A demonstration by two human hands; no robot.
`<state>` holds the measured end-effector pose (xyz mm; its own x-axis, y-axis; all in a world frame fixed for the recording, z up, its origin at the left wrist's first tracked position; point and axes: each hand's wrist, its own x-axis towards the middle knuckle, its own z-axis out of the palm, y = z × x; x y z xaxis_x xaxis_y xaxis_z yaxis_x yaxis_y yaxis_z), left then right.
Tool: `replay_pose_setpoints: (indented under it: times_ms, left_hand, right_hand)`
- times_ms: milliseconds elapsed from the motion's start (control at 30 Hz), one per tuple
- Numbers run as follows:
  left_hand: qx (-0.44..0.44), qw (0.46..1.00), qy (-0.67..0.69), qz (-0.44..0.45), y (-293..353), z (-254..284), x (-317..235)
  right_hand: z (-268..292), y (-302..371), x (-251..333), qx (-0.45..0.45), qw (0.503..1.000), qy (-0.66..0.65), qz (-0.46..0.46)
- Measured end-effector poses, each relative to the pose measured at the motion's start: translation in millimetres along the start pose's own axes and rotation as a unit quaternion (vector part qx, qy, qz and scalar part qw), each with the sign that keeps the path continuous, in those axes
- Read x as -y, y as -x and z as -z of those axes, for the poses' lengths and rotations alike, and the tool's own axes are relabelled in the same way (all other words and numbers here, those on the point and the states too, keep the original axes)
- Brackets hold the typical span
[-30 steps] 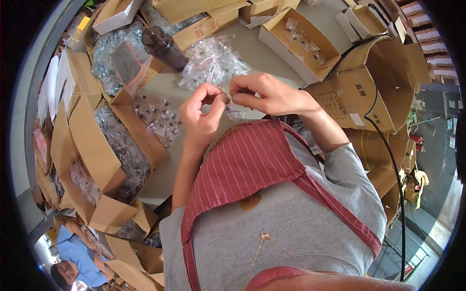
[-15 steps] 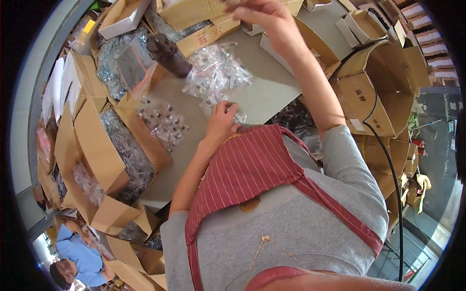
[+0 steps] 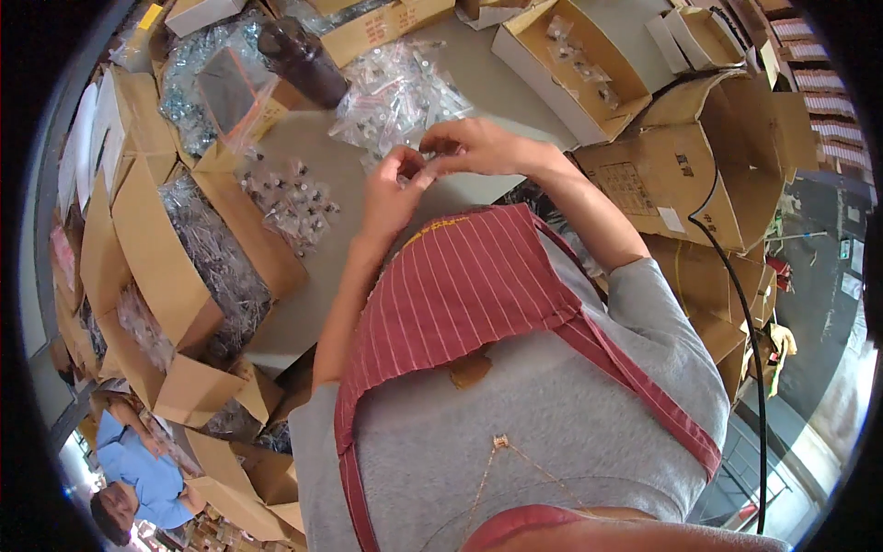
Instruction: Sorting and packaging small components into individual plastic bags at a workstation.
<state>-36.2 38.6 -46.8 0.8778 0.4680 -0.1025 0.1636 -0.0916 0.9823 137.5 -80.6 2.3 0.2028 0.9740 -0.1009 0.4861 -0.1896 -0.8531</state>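
Observation:
My left hand (image 3: pixel 391 195) and my right hand (image 3: pixel 480 147) meet over the near side of the table, both with curled, pinching fingers. Something small, perhaps a bit of clear plastic, is between the fingertips, too hidden to name. Just beyond the hands lies a heap of small clear plastic bags (image 3: pixel 400 87) with metal and whitish parts inside. To the left, a smaller spread of clear bags with dark parts (image 3: pixel 292 204) rests on the grey table (image 3: pixel 317 156).
A white-edged open box (image 3: pixel 602 115) with a few small bags stands at the far right. Beside it is a large open carton (image 3: pixel 658 179). A dark bottle (image 3: pixel 303 64) stands behind the heap. Cartons of plastic bags (image 3: pixel 216 267) line the left; a person in blue (image 3: pixel 143 469) is lower left.
My right hand has come down from the far boxes to meet my left hand. My left hand has risen slightly off the near edge of the heap. The view has shifted a little.

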Motion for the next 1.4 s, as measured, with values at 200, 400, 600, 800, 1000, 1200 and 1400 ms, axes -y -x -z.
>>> replay_pose_setpoints:
  times_ms: [200, 400, 600, 800, 1000, 1200, 1400]
  left_hand:
    - [0.006, 0.990, 0.122, 0.068, -2.0, 10.8, -36.1]
    - [-0.021, 0.959, 0.253, 0.126, -2.5, 23.0, -54.1]
    - [0.143, 0.961, 0.185, 0.150, 1.8, 13.1, -56.1]
    - [-0.038, 0.951, 0.280, 0.125, 3.2, 1.9, -63.9]
    - [-0.029, 0.957, 0.263, 0.119, 2.5, 3.3, -60.1]
    - [-0.018, 0.956, 0.275, 0.104, 3.1, -0.8, -62.2]
    - [-0.125, 0.990, 0.055, 0.034, -4.3, 8.1, -60.7]
  right_hand:
    - [9.6, 5.2, 1.6, -0.055, 0.973, -0.215, -0.055]
    - [20.9, 19.3, 4.9, -0.012, 0.938, -0.337, -0.082]
    - [9.7, 14.2, 8.3, -0.073, 0.923, -0.377, -0.038]
    - [-0.2, 21.5, 22.9, -0.100, 0.899, -0.421, -0.073]
    - [-0.4, 36.1, 21.7, -0.078, 0.897, -0.426, -0.094]
    - [-1.3, 36.3, 32.6, -0.090, 0.919, -0.380, -0.049]
    - [8.8, 41.9, 41.5, -0.066, 0.925, -0.362, -0.099]
